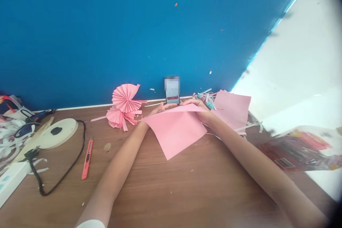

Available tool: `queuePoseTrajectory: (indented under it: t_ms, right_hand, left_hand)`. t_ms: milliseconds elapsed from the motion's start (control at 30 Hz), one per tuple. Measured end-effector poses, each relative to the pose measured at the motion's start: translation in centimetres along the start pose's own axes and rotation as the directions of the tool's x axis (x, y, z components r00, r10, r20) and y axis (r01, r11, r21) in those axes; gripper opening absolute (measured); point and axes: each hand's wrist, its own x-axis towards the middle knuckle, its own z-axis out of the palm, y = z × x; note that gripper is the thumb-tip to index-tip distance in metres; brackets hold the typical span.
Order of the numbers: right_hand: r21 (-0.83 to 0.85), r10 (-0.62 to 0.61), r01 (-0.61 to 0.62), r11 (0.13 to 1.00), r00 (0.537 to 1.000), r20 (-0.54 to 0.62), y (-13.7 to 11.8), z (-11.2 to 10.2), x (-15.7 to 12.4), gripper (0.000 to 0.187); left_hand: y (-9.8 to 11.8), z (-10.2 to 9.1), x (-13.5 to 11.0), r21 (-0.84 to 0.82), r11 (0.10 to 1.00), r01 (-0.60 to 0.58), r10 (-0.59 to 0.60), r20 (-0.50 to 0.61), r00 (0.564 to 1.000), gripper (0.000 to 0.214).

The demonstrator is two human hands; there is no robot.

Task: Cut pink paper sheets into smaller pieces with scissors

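Note:
A pink sheet of paper (176, 131) is raised above the table in front of me, with one corner pointing down toward me. My left hand (161, 108) is at its far left edge, fingers stretched toward the middle and thumb up. From the right, my right hand (196, 103) supports the far right part, its fingers pointing left. The paper covers parts of both palms. Just beyond my hands a phone (172, 96) leans upright against the wall. To their left are pink pleated paper fans (125, 99); more pink paper (232, 108) lies to the right.
A red box cutter (87, 158) lies on the brown table (171, 196). Left of it are a black cable (64, 177), a white tape roll (60, 133), a power strip (13, 181) and paper scraps. A plastic packet (301, 148) is at right, below the blue wall (149, 35).

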Motion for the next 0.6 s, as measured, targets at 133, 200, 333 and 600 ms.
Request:
queuePoseTrajectory:
  t_ms: [133,200,333,600]
  right_hand:
    - [-0.055,-0.018,0.018,0.998,1.0,0.001,-0.2,0.1,0.1,0.019]
    - [-0.092,-0.032,0.03,0.995,0.999,-0.019,-0.5,0.2,0.1,0.022]
    - [-0.108,-0.064,0.063,0.992,0.998,-0.004,-1.2,0.6,0.2,0.03]
    - [0.114,-0.016,0.1,0.988,0.818,-0.575,-1.2,-2.2,1.6,0.017]
  left_hand:
    - [1.0,0.1,-0.3,0.1,0.976,0.195,-0.216,0.296,0.93,0.037]
    - [1.0,0.5,-0.5,0.143,0.974,0.178,-0.21,0.259,0.943,0.046]
    - [0.7,1.9,-0.8,0.229,0.954,0.193,-0.26,0.312,0.914,0.06]
    - [0.1,2.8,-0.8,0.005,0.98,0.199,-0.193,0.272,0.943,0.071]
